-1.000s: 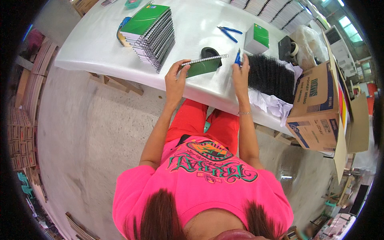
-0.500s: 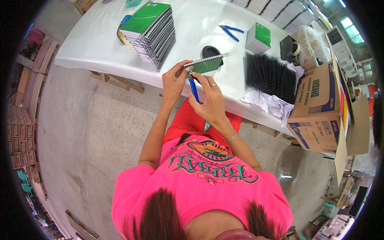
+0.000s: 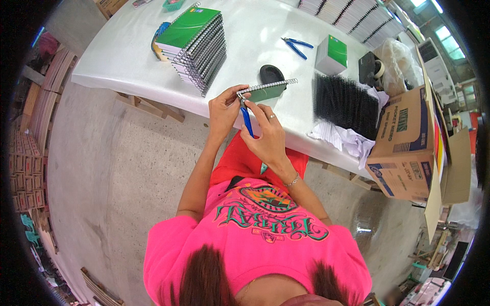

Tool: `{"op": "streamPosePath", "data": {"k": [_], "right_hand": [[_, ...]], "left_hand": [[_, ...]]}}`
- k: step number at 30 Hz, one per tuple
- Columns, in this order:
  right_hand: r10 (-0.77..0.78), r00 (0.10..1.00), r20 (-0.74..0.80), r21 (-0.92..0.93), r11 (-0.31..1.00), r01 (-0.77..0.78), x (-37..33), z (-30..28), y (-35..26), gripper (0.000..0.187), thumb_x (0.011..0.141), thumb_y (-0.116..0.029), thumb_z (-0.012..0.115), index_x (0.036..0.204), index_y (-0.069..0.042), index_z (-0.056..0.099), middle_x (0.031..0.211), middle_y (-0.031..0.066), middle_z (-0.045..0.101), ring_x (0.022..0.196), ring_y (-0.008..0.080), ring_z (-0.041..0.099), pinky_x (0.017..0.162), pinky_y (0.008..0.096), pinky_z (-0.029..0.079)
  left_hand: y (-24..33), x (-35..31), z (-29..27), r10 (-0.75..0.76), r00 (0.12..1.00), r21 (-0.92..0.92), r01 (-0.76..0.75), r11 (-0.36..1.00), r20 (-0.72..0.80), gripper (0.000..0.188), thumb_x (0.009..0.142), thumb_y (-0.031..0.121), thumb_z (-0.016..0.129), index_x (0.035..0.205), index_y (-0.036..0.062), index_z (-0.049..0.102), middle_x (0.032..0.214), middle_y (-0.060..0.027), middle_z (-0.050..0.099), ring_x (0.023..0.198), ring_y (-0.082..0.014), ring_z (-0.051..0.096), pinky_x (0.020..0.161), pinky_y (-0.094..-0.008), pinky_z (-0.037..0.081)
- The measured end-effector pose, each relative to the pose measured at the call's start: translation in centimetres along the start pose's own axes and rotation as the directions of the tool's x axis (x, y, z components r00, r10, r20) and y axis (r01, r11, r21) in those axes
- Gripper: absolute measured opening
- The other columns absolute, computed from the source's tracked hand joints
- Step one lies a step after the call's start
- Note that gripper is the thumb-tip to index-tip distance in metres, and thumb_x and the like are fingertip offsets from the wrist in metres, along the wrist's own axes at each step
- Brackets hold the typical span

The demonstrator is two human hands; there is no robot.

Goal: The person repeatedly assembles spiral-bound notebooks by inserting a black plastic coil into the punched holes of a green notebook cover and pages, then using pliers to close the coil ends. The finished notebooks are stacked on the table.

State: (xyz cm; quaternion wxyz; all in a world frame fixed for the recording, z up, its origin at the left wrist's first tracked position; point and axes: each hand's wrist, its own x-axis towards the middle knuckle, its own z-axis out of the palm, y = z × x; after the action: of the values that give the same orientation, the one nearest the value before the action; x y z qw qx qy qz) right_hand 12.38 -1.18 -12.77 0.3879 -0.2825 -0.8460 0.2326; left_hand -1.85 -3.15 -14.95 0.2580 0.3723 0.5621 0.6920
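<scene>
My left hand (image 3: 224, 109) grips one end of a green spiral notebook (image 3: 268, 92) whose wire coil runs along its upper edge. The coil sticks out past the notebook's right end. In my right hand (image 3: 268, 133) are blue-handled cutting pliers (image 3: 246, 120), the jaws against the coil's left end beside my left fingers. Whether the jaws are closed on the wire is too small to tell. Just behind the notebook lies a round black object (image 3: 271, 73). A tall stack of green spiral notebooks (image 3: 196, 43) stands on the table to the left.
A second pair of blue pliers (image 3: 296, 47) lies farther back, near a green-topped block of paper (image 3: 333, 53). Black coils (image 3: 344, 104) are heaped over crumpled white paper (image 3: 347, 140) at right. An open cardboard box (image 3: 403, 143) stands at the table's right edge (image 3: 316, 148).
My right hand and the pliers have tilted slightly, the handles now looking closer together. The whole view has shifted a little; both hands keep their hold.
</scene>
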Motion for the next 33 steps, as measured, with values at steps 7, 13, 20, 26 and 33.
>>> {"op": "streamPosePath", "data": {"k": [7,13,20,26,33], "right_hand": [[0.064,0.997,0.053,0.036,0.997,-0.066,-0.2,0.3,0.1,0.055,0.078,-0.011,0.070,0.132,-0.011,0.058,0.110,0.0125,0.062,0.072,0.0231,0.062,0.065,0.0336,0.053],[0.210,0.686,0.697,0.697,0.029,-0.717,1.2,-1.8,1.0,0.044,0.097,-0.026,0.057,0.131,-0.003,0.043,0.106,0.0147,0.062,0.077,0.0227,0.065,0.067,0.0336,0.056],[0.299,0.799,0.521,0.686,0.411,-0.601,1.6,-3.7,2.0,0.039,0.099,-0.022,0.051,0.132,-0.003,0.044,0.103,0.0114,0.059,0.087,0.0164,0.062,0.082,0.0304,0.052],[0.422,0.905,0.045,0.414,0.817,-0.401,4.6,-5.2,8.2,0.042,0.096,-0.021,0.054,0.132,-0.001,0.045,0.106,0.0097,0.056,0.088,0.0139,0.053,0.081,0.0283,0.045],[0.259,0.939,-0.227,-0.246,0.918,-0.312,6.4,-0.4,15.9,0.050,0.088,-0.018,0.062,0.132,-0.001,0.047,0.124,0.0261,0.050,0.118,0.0410,0.045,0.101,0.0486,0.036]], "left_hand": [[0.0,-0.2,-0.1,0.022,1.000,0.098,-0.022,0.995,-0.001,0.031,0.089,-0.006,0.055,0.115,0.0016,0.069,0.096,-0.0115,0.075,0.090,-0.0104,0.070,0.077,-0.0231,0.054],[0.7,-0.8,0.3,0.072,0.997,0.214,-0.064,0.975,-0.032,0.029,0.090,-0.004,0.055,0.114,0.0012,0.068,0.093,-0.0136,0.075,0.085,-0.0122,0.071,0.072,-0.0239,0.055],[1.6,-0.7,0.6,0.044,0.993,0.144,-0.028,0.989,-0.108,0.028,0.091,0.002,0.063,0.118,0.0019,0.068,0.092,-0.0083,0.075,0.076,-0.0086,0.067,0.065,-0.0234,0.053],[5.4,0.1,-1.4,0.210,0.940,0.108,-0.188,0.976,-0.267,0.033,0.089,0.008,0.070,0.123,0.0056,0.068,0.087,0.0000,0.068,0.065,-0.0026,0.047,0.057,-0.0171,0.036],[16.2,7.1,-6.1,0.446,0.832,0.354,-0.330,0.875,-0.328,0.033,0.087,0.014,0.075,0.115,-0.0021,0.068,0.088,-0.0024,0.065,0.078,-0.0050,0.058,0.070,-0.0186,0.047]]}}
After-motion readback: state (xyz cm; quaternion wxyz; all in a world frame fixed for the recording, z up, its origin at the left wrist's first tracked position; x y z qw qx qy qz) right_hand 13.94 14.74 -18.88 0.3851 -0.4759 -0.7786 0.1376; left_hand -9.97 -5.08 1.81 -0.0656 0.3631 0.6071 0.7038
